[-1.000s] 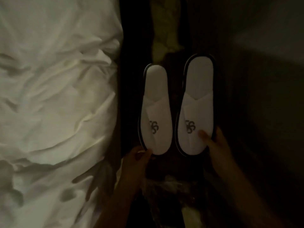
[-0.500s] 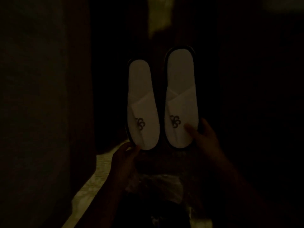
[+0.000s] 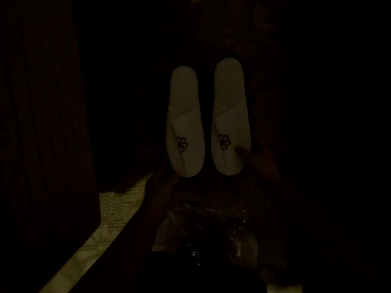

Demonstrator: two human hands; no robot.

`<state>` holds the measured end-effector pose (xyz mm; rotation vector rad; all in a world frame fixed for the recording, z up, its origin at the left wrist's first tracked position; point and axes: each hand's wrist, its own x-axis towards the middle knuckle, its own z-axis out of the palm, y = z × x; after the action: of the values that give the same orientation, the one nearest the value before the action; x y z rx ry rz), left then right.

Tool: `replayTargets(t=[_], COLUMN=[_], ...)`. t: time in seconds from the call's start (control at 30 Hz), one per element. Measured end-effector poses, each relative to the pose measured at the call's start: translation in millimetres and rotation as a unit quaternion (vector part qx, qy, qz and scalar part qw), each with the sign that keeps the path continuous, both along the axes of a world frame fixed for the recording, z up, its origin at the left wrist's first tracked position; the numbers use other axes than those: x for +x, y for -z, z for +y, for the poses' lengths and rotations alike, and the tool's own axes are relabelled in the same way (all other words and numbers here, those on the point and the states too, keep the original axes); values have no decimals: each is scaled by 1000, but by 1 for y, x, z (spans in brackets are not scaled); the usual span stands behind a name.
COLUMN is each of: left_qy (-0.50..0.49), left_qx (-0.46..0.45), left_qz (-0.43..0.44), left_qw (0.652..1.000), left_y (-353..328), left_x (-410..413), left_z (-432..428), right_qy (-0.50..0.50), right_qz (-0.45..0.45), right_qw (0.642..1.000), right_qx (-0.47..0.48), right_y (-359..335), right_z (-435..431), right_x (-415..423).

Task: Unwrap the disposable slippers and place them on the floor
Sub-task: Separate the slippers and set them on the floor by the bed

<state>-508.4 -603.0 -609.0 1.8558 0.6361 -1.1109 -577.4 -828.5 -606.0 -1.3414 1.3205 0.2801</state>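
Two white disposable slippers with dark soles and a dark logo are side by side in a very dim scene. The left slipper (image 3: 185,121) is pinched at its toe end by my left hand (image 3: 163,187). The right slipper (image 3: 230,117) is held at its lower right edge by my right hand (image 3: 258,159), thumb lying on the white upper. Both slippers point toes toward me, heels away. Whether they touch the floor cannot be told in the dark.
A crumpled clear plastic wrapper (image 3: 222,229) lies below the slippers, close to me. A pale lit strip of floor (image 3: 101,225) runs diagonally at lower left. A tall dark bed side (image 3: 42,123) fills the left. The rest is black.
The view swung off the white bedding and darkened. Both hands kept their hold and the slippers stayed side by side, shifting slightly in the frame.
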Motion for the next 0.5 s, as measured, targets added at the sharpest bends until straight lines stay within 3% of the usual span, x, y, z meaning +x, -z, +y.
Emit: replayTargets(t=[0.23,0.43,0.5], left_qy=[64,149,123], left_qx=[44,102,113], left_qz=[-20,-60,-61], left_qw=[997,982,984], left_y=[17,27,29], left_x=[-1,-1,-3], left_z=[-1,-3,-3], right_qy=[-57,-78,-82], right_qz=[50,75,92], right_qw=[997,989,984], right_qx=[-16,-104,-132], right_y=[17,25,25], right_z=[6,11,16], right_x=[-5,-2,-3])
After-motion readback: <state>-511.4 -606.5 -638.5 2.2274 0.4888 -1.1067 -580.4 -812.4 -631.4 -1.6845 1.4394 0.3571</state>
